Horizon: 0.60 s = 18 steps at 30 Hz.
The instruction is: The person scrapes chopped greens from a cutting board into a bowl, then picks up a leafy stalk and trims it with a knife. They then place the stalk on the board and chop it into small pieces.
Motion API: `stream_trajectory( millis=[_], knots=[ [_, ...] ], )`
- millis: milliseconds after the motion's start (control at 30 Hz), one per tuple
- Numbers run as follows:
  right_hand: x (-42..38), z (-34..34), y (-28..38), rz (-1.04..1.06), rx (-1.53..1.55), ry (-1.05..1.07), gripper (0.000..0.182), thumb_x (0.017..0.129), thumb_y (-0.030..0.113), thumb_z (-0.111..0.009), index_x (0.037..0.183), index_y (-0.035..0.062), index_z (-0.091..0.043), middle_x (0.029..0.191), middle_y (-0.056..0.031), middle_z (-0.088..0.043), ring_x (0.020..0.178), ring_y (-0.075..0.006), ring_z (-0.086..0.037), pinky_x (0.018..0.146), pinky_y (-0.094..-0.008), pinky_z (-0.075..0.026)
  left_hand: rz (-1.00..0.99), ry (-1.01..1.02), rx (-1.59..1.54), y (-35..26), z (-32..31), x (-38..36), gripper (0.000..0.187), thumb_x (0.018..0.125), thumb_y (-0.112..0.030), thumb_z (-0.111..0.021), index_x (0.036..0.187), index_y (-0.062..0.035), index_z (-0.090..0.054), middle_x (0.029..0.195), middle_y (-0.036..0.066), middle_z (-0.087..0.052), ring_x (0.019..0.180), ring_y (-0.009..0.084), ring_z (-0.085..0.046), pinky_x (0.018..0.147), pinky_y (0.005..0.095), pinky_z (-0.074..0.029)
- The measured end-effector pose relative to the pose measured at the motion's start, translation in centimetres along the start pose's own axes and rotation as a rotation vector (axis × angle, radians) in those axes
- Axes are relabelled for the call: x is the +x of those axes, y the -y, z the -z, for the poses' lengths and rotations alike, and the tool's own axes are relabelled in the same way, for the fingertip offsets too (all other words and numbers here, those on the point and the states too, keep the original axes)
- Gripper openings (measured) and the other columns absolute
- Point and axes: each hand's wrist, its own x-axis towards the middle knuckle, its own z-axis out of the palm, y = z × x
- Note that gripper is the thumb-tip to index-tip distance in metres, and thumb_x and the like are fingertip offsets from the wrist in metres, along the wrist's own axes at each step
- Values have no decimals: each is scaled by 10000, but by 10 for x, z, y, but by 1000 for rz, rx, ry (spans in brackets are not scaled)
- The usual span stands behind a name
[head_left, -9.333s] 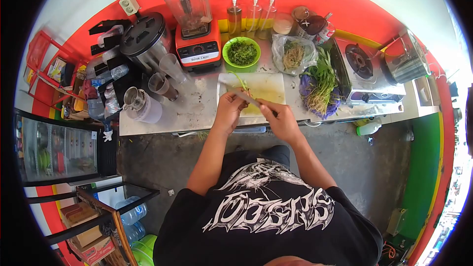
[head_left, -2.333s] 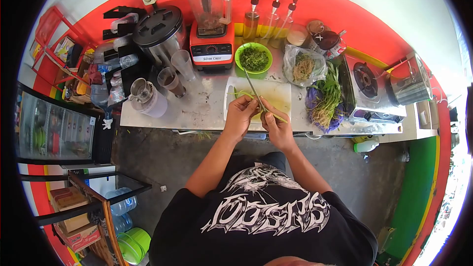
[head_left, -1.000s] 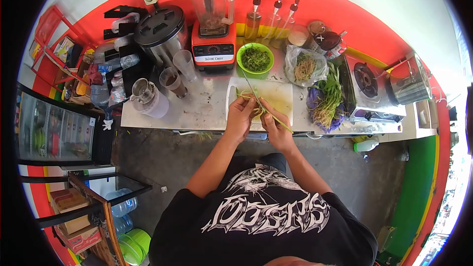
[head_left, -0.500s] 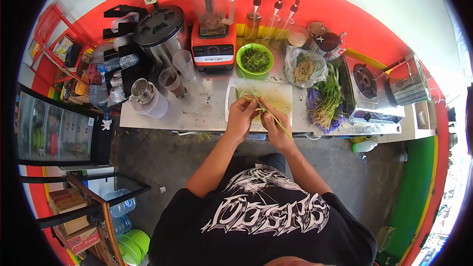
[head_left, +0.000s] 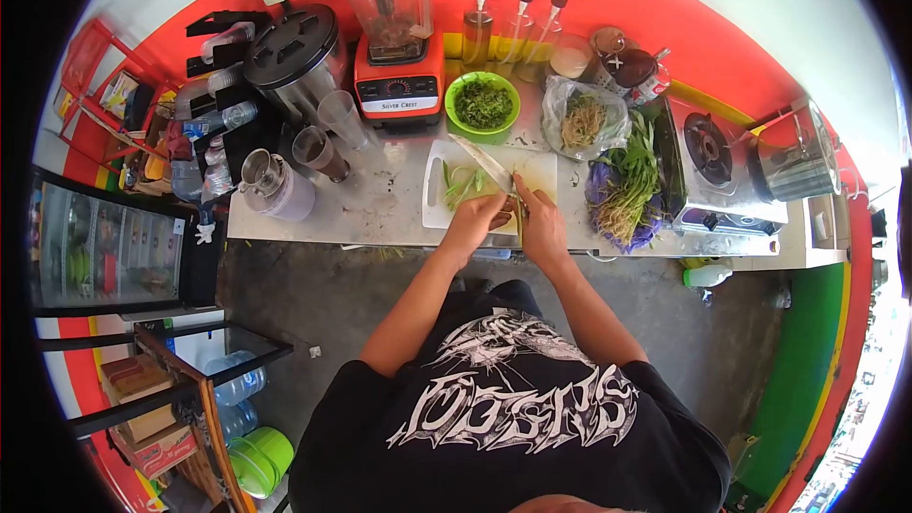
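Note:
Over the front of a white cutting board (head_left: 434, 214), my right hand (head_left: 543, 223) is closed round a knife (head_left: 483, 162), whose blade points up and to the left. My left hand (head_left: 477, 226) is beside it with bent fingers; what it holds, if anything, is hidden. Pieces of green stalk (head_left: 463, 182) lie on the board, left of the blade. Behind the board is a green bowl (head_left: 484, 134) of chopped greens (head_left: 483, 104). Leafy stalks with roots (head_left: 628, 192) rest on purple wrapping to the right.
A blender (head_left: 399, 85), tall cups (head_left: 321, 154) and a lidded steel container (head_left: 294, 47) stand at the left. Pump bottles (head_left: 478, 33) line the back. A plastic bag of roots (head_left: 585, 122) and a gas stove (head_left: 712, 157) are at the right.
My hands have moved down onto the front of the board, and the long stalk between them no longer shows. The knife blade now shows clearly, and more green pieces are visible. The view has shifted slightly.

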Motion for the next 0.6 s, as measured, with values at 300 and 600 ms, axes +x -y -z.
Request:
stream_trajectory(
  millis=[300, 600],
  knots=[
    [8, -10, -20, 36, 136, 162, 616, 923, 18, -581, 1516, 111, -442, 1014, -220, -584, 915, -431, -628, 797, -506, -509, -15, -146, 460, 17, -12, 1, 243, 977, -162, -676, 1091, 44, -735, 944, 80, -746, 862, 115, -671, 802, 263, -518],
    [18, -20, -49, 20, 181, 267, 608, 946, 58, -597, 1523, 91, -409, 1047, -234, -603, 957, -442, -627, 838, -515, -510, 66, -340, 539, 30, 24, 1, 180, 984, -98, -651, 1013, 55, -741, 854, 75, -730, 732, 131, -674, 699, 260, -551]
  ],
)
